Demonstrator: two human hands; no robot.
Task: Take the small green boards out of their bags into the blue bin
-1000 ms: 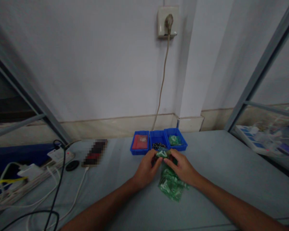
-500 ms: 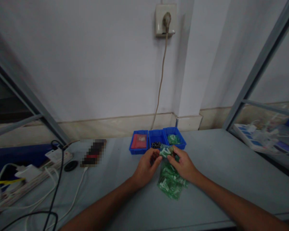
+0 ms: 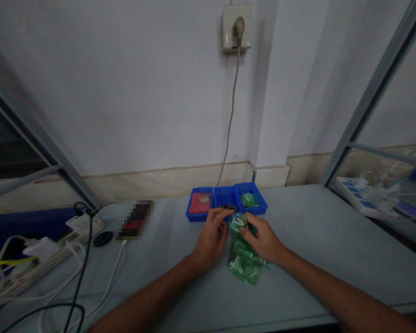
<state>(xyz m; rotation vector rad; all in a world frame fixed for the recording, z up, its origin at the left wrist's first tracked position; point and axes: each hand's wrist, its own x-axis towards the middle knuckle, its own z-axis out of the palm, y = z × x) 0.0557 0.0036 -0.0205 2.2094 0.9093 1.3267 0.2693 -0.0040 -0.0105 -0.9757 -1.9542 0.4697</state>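
left hand (image 3: pixel 211 240): bare | right hand (image 3: pixel 264 239): bare | forearms (image 3: pixel 327 290): bare, slim, tapering to wrists (image 3: pixel 194 264)

On the grey worktop (image 3: pixel 315 259), three blue trays (image 3: pixel 225 196) are set toward the back, with green packets (image 3: pixel 244 266) laid in front; at left are placed a blurred device (image 3: pixel 135 223), a black disc (image 3: pixel 103 238) and a power strip (image 3: pixel 60 257).

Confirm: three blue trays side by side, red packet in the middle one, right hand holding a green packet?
No: the red packet is in the left tray, per the head view. The blue trays and right hand holding a green packet are right.
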